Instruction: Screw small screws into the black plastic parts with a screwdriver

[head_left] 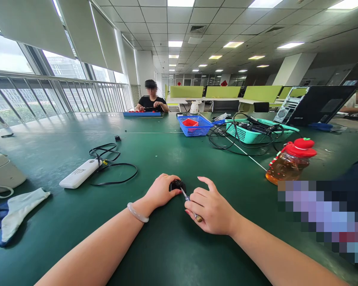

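Observation:
My left hand (161, 190) pinches a small black part (177, 184) against the green tabletop; its exact kind is too small to make out. In my right hand (211, 208) a small screwdriver (186, 196) is gripped between thumb and fingers, with the index finger lifted away. The screwdriver's thin metal shaft slants up and left, and its tip meets the black part. Its brownish handle end shows below my fingers.
A white power bank (80, 173) with a black cable (119, 182) lies to the left, near a work glove (22, 214). Ahead are a blue basket (193, 131) and a teal basket (249, 137) with cables. A red-lidded bottle (290, 163) stands right. A person (151, 99) sits opposite.

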`<state>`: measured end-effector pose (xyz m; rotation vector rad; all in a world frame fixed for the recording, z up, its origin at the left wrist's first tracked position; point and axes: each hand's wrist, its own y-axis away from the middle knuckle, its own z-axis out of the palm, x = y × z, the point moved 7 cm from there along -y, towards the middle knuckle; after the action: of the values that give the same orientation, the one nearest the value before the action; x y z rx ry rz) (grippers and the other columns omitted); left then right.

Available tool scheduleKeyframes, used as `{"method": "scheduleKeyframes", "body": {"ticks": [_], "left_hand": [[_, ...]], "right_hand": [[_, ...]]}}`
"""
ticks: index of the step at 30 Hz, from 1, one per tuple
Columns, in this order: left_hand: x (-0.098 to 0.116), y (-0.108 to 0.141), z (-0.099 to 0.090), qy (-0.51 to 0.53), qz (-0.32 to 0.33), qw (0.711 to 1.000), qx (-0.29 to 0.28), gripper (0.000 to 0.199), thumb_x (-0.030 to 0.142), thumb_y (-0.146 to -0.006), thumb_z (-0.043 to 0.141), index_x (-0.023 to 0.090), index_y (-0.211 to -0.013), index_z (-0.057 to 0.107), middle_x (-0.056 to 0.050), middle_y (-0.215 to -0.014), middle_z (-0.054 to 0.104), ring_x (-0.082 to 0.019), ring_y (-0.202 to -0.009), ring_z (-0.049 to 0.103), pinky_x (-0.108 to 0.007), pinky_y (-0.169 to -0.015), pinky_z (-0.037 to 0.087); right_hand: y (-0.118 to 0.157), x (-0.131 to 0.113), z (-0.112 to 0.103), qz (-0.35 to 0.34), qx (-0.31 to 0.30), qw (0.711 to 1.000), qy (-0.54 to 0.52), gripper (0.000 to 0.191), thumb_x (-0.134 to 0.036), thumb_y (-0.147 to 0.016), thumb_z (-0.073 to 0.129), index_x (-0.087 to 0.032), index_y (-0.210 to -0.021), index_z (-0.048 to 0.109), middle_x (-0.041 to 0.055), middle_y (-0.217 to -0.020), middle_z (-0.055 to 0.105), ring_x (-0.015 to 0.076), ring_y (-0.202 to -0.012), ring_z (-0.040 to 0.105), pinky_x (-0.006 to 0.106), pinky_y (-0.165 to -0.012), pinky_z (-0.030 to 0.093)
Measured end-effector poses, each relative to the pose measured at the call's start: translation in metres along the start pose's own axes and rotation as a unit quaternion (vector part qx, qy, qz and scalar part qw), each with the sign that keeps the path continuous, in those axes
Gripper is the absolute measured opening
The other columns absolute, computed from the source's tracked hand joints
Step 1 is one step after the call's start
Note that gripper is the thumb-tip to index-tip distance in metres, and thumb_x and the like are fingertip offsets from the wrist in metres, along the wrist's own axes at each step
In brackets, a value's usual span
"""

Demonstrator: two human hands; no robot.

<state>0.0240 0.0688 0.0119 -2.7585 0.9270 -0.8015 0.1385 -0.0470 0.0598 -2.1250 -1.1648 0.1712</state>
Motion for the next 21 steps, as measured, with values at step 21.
{"method": "scheduleKeyframes", "body": {"ticks": [21], "left_hand": [[0.0, 0.001, -0.001, 0.002, -0.003, 1.0, 0.001, 0.028, 0.033, -0.079, 0.068, 0.026, -0.106, 0.064, -0.003, -0.101, 0.069, -0.024, -0.1, 0.058, -0.038, -0.09, 0.047]], "right_hand": [[0.003, 0.013, 0.007, 0.039, -0.023, 0.999, -0.007, 0.008, -0.02, -0.087, 0.052, -0.02, -0.084, 0.06, -0.0019, -0.072, 0.059, 0.0131, -0.069, 0.051, 0.051, -0.108, 0.024]]}}
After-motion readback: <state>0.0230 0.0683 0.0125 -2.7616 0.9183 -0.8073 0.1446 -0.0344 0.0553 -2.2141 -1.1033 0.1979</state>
